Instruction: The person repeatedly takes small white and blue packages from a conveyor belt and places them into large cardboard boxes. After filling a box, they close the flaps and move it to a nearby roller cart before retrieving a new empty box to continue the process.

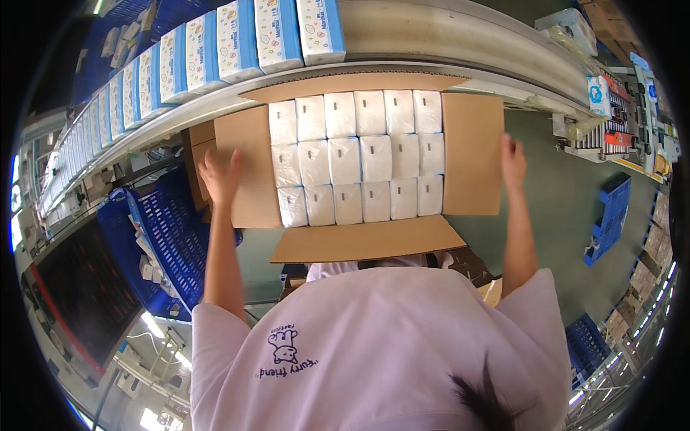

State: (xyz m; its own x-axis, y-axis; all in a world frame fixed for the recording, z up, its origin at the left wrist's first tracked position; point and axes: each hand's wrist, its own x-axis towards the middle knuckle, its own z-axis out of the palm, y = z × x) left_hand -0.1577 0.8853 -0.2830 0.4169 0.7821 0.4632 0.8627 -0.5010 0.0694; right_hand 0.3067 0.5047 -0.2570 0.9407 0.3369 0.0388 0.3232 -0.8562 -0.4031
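Observation:
An open cardboard box stands in front of me, its flaps folded outward. Rows of white, plastic-wrapped tissue packs fill it, small ends up. By the outer edge of the left flap is my left hand, fingers spread and the thumb over the cardboard. My right hand is closed at the outer edge of the right flap; part of its grip is hidden.
Beyond the box runs a conveyor, with a line of blue-and-white tissue packs along its left part. Blue plastic crates stand at the left. A blue pallet lies on the floor at the right, near a roller conveyor.

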